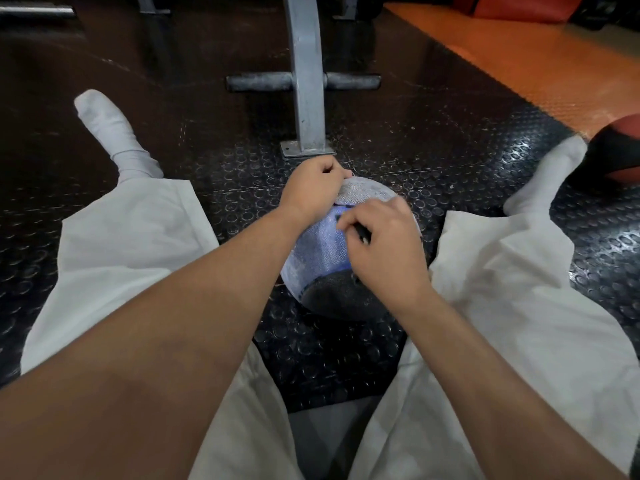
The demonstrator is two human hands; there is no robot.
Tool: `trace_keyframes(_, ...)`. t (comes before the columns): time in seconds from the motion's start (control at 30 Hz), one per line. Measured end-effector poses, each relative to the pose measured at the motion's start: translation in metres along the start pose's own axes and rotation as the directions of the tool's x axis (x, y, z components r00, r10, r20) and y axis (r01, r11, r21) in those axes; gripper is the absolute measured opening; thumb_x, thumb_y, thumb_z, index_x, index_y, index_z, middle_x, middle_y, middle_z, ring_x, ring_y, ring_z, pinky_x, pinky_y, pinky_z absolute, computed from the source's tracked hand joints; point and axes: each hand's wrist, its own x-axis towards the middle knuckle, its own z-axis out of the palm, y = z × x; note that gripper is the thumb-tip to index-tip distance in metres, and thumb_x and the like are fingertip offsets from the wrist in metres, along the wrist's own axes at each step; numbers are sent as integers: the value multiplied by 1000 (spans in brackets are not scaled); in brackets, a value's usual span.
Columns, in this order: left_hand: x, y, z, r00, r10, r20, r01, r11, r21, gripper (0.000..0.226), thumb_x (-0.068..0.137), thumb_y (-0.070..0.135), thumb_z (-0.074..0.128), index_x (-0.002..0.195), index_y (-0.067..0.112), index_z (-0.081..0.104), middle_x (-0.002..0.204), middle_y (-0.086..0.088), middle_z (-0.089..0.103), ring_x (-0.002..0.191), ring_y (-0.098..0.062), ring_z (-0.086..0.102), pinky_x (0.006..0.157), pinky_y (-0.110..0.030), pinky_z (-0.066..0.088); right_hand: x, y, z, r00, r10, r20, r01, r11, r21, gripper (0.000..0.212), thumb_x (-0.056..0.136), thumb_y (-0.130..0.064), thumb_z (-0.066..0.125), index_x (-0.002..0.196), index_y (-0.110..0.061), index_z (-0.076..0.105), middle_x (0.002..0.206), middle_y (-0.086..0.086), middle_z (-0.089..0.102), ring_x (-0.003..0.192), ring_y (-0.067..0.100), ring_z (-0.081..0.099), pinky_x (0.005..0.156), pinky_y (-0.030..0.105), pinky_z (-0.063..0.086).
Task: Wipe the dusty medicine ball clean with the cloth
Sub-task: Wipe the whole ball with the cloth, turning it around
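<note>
Two bare forearms (138, 358) are reaching out from the bottom of the shot, running over white trousers (131, 244) as the person is sitting on the studded black floor (450, 140) with legs spread wide. And there it is, the medicine ball (318, 251), sitting on the floor right between the knees, penned in so it is not rolling off.

The left hand (311, 188) is hooking its curled fingers over the ball's far upper edge. That looks like the steadying grip, bracing the ball against the rub. The right hand (384, 244) is pressing on the top right, fingers curled and pinching a dark strip (362, 233). I am taking that for the cloth, but too little of it is showing to be sure. The hands are working close together, not quite touching.

Being round, the ball has no long axis to speak of. A pale dusty panel is facing up and away, a blue one is facing the left forearm, and a dark one is lying low toward the person.

Beyond, a grey metal post (306, 81) is standing bolted to the floor, and a second ball (620, 150) is lying beside the right foot.
</note>
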Motion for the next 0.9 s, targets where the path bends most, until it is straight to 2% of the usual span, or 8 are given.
trace_keyframes(0.17,0,-1,1,1000,-6,-11,6,1000,10,34,93,11,46,59,19,47,92,13,68,87,-21,63,84,-40,50,-29,4,-5,999,-54,-4,53,998,-17,17,75,-7,53,74,-16,68,70,-3,65,67,30,52,64,41,46)
trace_keyframes(0.27,-5,-2,2,1000,-4,-29,5,1000,9,34,91,11,46,58,19,44,93,13,69,101,-23,66,89,-43,49,-5,-3,-2,1000,3,-9,-3,1000,-21,18,75,-5,54,74,-18,67,72,-6,65,71,30,53,69,45,46)
trace_keyframes(0.43,-6,0,1,1000,-15,-19,15,1000,-21,32,88,8,46,57,18,44,93,11,71,100,-21,67,86,-43,52,10,-15,9,992,76,-104,-79,997,-23,17,75,-1,54,73,-14,66,72,-4,64,74,23,45,64,42,44)
trace_keyframes(0.5,-3,1,3,1000,-10,-10,10,1000,1,32,88,8,45,58,18,44,92,12,69,83,-22,67,71,-37,49,-7,-10,11,989,68,-128,-74,996,-43,15,76,-4,53,74,-15,64,72,-3,64,73,27,50,65,43,43)
trace_keyframes(0.57,1,2,4,1000,1,4,-1,1000,27,31,90,9,44,60,18,45,96,11,69,52,-11,49,53,-28,37,-33,-1,12,993,33,-112,-40,997,-61,15,78,-5,53,75,-16,63,73,-3,63,70,31,53,66,44,43)
trace_keyframes(0.67,5,2,4,1000,-12,17,11,999,53,33,93,10,44,61,18,44,96,13,67,36,-3,31,48,-24,30,-54,5,7,995,-30,-98,22,996,-89,17,80,-9,48,76,-14,64,74,-3,62,67,29,51,63,41,44)
trace_keyframes(0.77,7,0,4,1000,-12,-6,12,998,58,33,92,9,44,60,19,46,99,13,68,50,-8,42,55,-26,35,-35,3,6,996,-5,-90,-4,995,-95,17,78,-7,50,75,-16,64,75,-4,63,69,29,50,65,41,43)
trace_keyframes(0.9,3,-3,2,999,-10,-40,11,1000,12,35,89,5,44,58,21,47,103,7,72,85,-12,62,75,-29,45,14,-11,5,985,160,-64,-165,982,-87,19,82,-3,52,81,-16,66,84,-3,65,82,24,42,74,42,40)
